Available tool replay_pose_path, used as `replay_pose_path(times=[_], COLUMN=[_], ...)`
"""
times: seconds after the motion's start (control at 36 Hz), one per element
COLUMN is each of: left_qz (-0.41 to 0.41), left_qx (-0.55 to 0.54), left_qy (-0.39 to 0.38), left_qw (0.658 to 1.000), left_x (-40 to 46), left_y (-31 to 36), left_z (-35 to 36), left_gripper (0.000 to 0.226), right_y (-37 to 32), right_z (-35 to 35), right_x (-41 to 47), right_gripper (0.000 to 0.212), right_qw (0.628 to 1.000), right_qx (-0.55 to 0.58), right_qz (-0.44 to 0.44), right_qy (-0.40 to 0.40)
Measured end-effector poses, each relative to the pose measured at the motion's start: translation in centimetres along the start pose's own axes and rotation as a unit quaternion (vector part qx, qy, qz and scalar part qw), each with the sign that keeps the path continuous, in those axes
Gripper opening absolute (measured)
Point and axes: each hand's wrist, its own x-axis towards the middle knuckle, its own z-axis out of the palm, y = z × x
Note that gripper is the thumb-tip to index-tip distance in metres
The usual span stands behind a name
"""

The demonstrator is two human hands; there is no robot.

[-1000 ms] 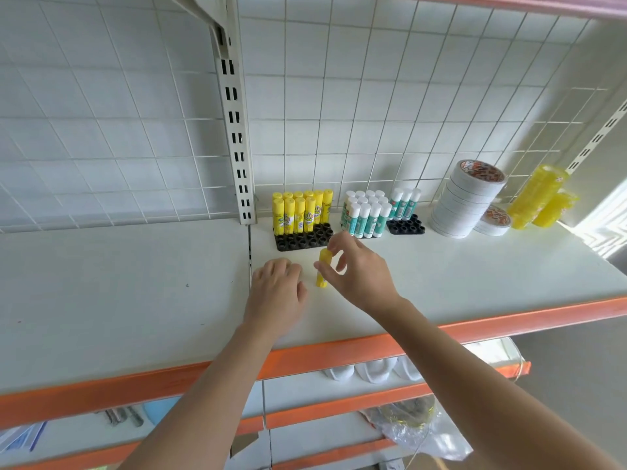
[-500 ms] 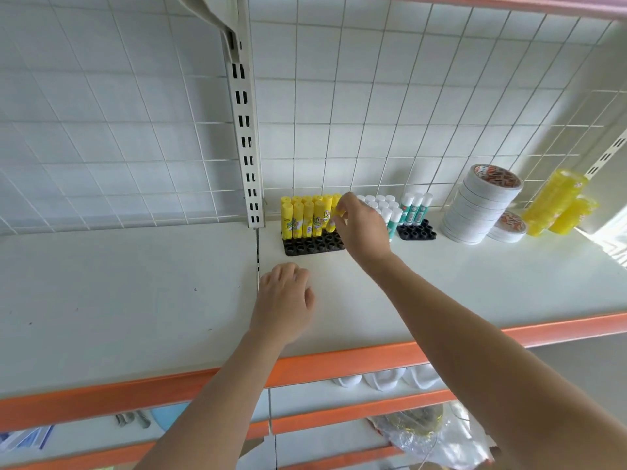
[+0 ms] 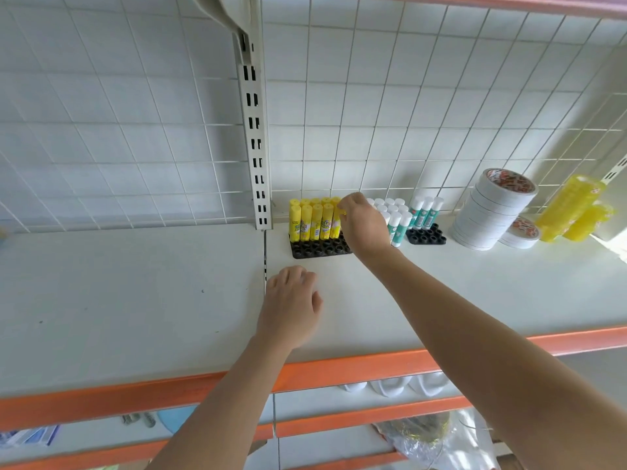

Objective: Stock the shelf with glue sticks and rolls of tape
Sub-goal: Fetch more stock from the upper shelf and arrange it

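My right hand (image 3: 364, 228) pinches a yellow glue stick (image 3: 337, 218) at the right end of the black holder tray (image 3: 319, 248) on the shelf (image 3: 135, 300). My left hand (image 3: 291, 307) rests flat, fingers relaxed, nearer the shelf's front edge.

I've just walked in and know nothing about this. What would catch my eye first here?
Bright yellow glue sticks stand upright in a black holder at the back of the white shelf, and the right hand pinches one at the end of the row. Further right, a tall stack of white tape rolls leans beside yellow packs. The left hand rests on the shelf in front.
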Motion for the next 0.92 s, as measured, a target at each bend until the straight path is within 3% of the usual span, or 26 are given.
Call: replay_pose_path(times=[0.11,0.22,0.5,0.58,0.81,0.92], left_qz=[0.005,0.002,0.009,0.007,0.0,0.008], left_qx=[0.001,0.002,-0.002,0.0,0.006,0.049], left_qy=[0.005,0.018,0.02,0.002,-0.033,-0.113], left_qw=[1.0,1.0,1.0,1.0,0.999,0.992], left_x=[0.1,0.2,0.1,0.1,0.1,0.4], left_y=[-0.1,-0.1,-0.1,-0.1,-0.3,0.6], left_z=[0.1,0.3,0.1,-0.1,-0.4,-1.7], left_gripper=[0.016,0.023,0.039,0.042,0.032,0.029], right_y=[-0.3,-0.6,-0.3,0.2,2.0,3.1], right_z=[-0.8,-1.6,-4.4,-5.0,-7.4,-9.6], right_x=[0.1,0.3,0.3,-0.6,-5.1,-7.4], right_gripper=[0.043,0.045,0.064,0.06,0.042,0.045], right_qw=[0.998,0.991,0.986,0.993,0.989,0.987], right_qx=[-0.061,-0.115,-0.094,-0.056,-0.071,-0.088], right_qz=[-0.01,-0.034,-0.026,-0.017,-0.017,-0.015], right_qy=[-0.029,-0.058,-0.134,-0.105,-0.128,-0.136])
